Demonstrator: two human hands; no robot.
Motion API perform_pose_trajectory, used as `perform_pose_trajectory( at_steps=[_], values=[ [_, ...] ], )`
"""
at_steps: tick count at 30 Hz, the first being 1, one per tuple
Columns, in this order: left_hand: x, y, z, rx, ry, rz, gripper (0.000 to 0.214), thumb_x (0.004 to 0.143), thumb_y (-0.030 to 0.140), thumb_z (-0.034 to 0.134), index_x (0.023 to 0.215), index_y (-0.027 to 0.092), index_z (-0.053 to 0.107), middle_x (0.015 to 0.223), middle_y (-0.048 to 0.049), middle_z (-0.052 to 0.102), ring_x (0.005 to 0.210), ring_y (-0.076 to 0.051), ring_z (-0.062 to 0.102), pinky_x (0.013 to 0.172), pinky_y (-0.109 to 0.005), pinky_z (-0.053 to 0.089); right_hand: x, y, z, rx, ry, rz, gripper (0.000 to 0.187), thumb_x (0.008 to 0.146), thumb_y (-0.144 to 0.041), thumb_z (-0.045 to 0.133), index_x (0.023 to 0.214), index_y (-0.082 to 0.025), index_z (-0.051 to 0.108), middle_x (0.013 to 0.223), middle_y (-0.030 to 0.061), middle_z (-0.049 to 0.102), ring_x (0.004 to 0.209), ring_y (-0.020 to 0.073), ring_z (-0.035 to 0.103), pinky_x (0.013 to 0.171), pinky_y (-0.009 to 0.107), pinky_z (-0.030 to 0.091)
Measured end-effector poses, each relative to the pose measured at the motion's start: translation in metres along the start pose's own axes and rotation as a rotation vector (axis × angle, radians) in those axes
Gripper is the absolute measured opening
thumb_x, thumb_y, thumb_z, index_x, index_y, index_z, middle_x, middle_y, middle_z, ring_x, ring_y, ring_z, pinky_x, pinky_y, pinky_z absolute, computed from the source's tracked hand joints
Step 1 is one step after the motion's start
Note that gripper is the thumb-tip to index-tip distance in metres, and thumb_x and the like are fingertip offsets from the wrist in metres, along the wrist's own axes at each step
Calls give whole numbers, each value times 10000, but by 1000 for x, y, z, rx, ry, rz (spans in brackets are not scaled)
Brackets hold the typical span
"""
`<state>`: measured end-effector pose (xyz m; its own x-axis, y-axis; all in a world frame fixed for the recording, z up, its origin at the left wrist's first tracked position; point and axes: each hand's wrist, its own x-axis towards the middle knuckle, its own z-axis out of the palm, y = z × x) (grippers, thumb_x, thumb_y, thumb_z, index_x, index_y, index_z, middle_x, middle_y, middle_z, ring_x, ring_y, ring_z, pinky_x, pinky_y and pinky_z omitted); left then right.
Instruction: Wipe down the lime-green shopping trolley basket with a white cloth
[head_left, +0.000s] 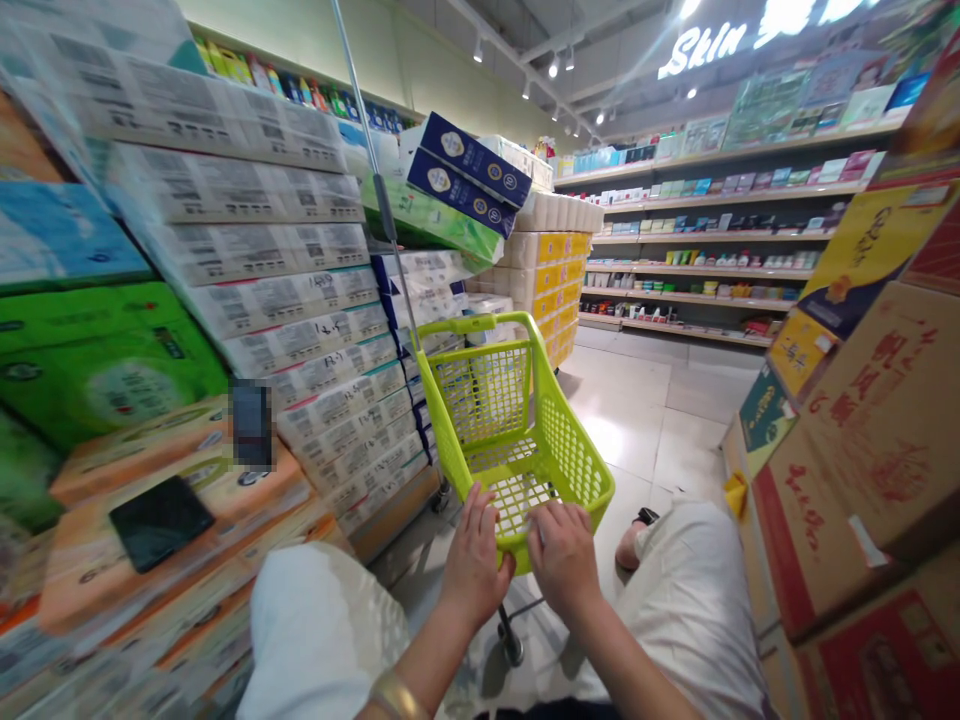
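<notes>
A lime-green plastic shopping cart (574, 445) with a latticed basket stands right in front of me, between my knees. Nothing lies in its basket. At the near rim, my left hand (478, 550) is closed over the left part, with its fingers reaching inside and the thumb outside. Just to the right, my right hand (564, 552) curls over the same rim, its fingertips partly hidden. A thin metal pole (356, 95) with a dark sleeve rises from the cart's far left corner.
Tall stacks of white wrapped packs (300, 290) stand close on the left. A dark tablet (161, 522) lies on orange packs (82, 580) there. Cardboard cartons (877, 440) line the right side. Beyond the tiled floor (637, 420) are stocked shelves (705, 240).
</notes>
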<state>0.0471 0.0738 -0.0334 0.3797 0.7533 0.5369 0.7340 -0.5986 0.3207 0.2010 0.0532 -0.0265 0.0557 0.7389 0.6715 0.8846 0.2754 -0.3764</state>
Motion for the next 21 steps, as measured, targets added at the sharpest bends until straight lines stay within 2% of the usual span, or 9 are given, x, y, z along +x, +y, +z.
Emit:
perform_pose_trajectory(
  at_steps=[2,4,9,12,17,21],
  values=[
    [-1,-2,-1,3,1,12,422,664,82,527,1056,196,419,1334,-148,456,1409,-340,279,1075,-584,405,-2,-12,2,19,-27,-42,142,846,-150,483,793,-218,596,756,14,568,775,185,485,810,320,314],
    [-1,-4,-2,12,-2,20,416,668,93,531,1057,194,425,1331,-149,461,1406,-341,286,1068,-583,414,-1,-9,-1,22,-48,-70,141,849,-155,483,798,-218,598,752,10,568,770,178,490,806,312,315],
    [-2,-4,-3,21,0,23,437,665,94,536,1077,192,429,1332,-139,464,1415,-332,269,1082,-573,403,9,40,-17,-40,-16,-26,191,887,-171,443,794,-206,606,744,18,580,774,178,506,814,309,323],
    [-2,-2,-3,14,-5,20,438,661,86,536,1072,188,426,1329,-144,466,1414,-336,269,1087,-575,395,11,57,-23,-58,-10,-28,208,899,-176,428,777,-206,594,745,19,580,774,178,504,826,307,330],
    [-4,-9,-10,-23,-28,21,446,651,84,540,1071,190,432,1341,-150,471,1413,-334,271,1098,-569,380,5,45,-23,-64,-4,-5,184,892,-173,439,784,-212,584,744,16,570,782,182,503,846,316,329],
    [-6,-24,-22,-42,-50,25,439,643,72,530,1059,188,456,1368,-150,471,1416,-319,276,1110,-560,367,-1,27,-21,-31,-26,-13,170,884,-168,452,792,-220,585,752,11,570,780,177,507,830,311,327]
  ],
)
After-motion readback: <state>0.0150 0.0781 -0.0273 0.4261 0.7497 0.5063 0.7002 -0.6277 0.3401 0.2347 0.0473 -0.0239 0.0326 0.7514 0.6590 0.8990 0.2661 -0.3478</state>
